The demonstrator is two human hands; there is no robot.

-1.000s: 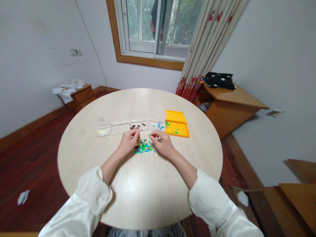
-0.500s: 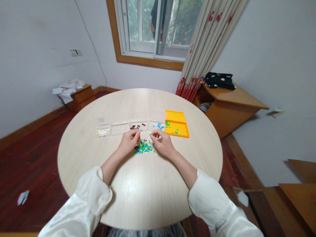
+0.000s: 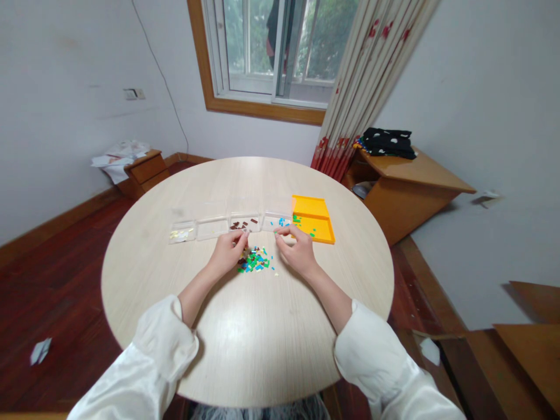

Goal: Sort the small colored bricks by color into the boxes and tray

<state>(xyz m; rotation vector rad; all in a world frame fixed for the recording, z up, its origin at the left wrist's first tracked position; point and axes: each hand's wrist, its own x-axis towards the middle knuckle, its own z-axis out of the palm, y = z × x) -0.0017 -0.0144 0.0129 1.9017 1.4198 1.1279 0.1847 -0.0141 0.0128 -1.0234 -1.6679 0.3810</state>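
A mixed pile of small green, blue, brown and yellow building bricks [image 3: 257, 260] lies on the round table [image 3: 262, 338]. At its left edge is my left hand [image 3: 226, 251], thumb and finger pinched together; whether anything is between them is too small to make out. My right hand [image 3: 298, 252] hovers right of the pile, pinching a small green brick [image 3: 276, 232] at its fingertips. Just beyond it stand a clear box with blue bricks [image 3: 283, 222] and an open yellow box [image 3: 324, 229] with several green bricks, partly hidden by my fingers.
Further left, clear boxes stand in a row: one with brown bricks [image 3: 243, 224], one clear box [image 3: 212, 229] in the middle, one with pale yellow bricks [image 3: 181, 234]. Behind the table are a window [image 3: 271, 52], a curtain [image 3: 363, 76] and a wooden cabinet [image 3: 406, 186].
My right hand has moved right, away from the pile and nearer the yellow box, with the green brick in its fingertips. My left hand has stayed in place.
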